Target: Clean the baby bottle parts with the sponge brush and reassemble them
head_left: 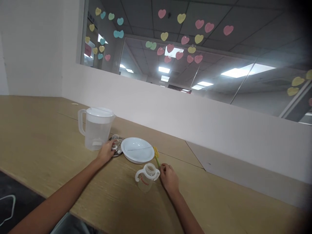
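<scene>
My left hand (106, 152) reaches to a small round metal tray (117, 155) beside the pitcher. Its fingers are closed around a small clear-and-white bottle part (114, 147); other small clear pieces (120, 147) lie on the tray. My right hand (170, 178) is low over the table, fingers curled at the lower end of a thin green stick with a yellow head (156, 152). Just left of that hand stands a clear baby bottle (145, 182), upright and uncapped, with two white handles and red lettering. Behind it sits a white bowl (137, 156) with a thin rod lying across it.
A translucent lidded pitcher (97, 131) stands at the left, its handle facing left. The wooden table (48, 139) meets a white wall (156, 107) under a window with heart-shaped notes. At the lower left, the table's front edge shows.
</scene>
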